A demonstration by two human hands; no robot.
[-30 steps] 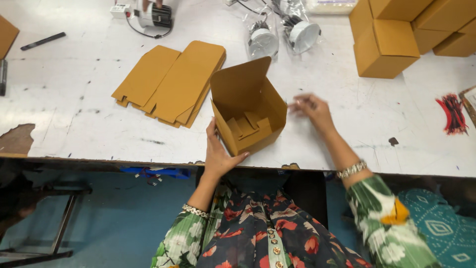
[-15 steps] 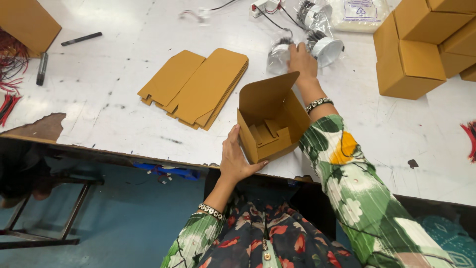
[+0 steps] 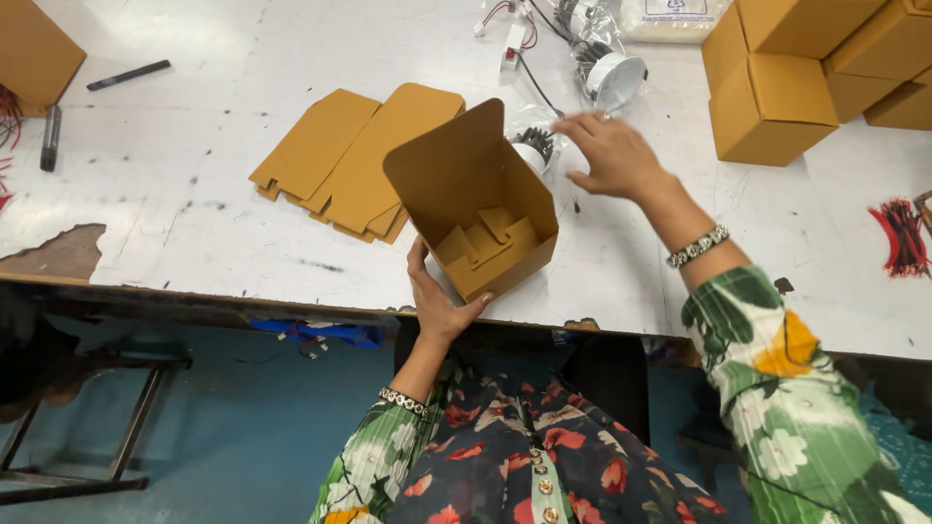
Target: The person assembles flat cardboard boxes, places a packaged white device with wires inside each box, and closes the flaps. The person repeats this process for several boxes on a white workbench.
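Left hand (image 3: 439, 296) gripping open cardboard box (image 3: 476, 204), right hand (image 3: 612, 155) loose over bagged lamp (image 3: 532, 147), flat blanks (image 3: 354, 160) beside

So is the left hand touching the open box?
Touching. The head view shows the left hand gripping the open box at its near bottom corner, thumb on one side wall and fingers on the other, with no gap.

We take the open box (image 3: 476, 209) as our mark, standing on the table (image 3: 194, 233) near its front edge. Left of it lie the flat box blanks (image 3: 354, 160); farther left, two pens (image 3: 87, 107). Just behind it sits a bagged lamp (image 3: 534, 147), another lamp (image 3: 616, 78) farther back. The closed boxes (image 3: 777, 97) stack behind and right, the wire bundle (image 3: 898, 238) far right.
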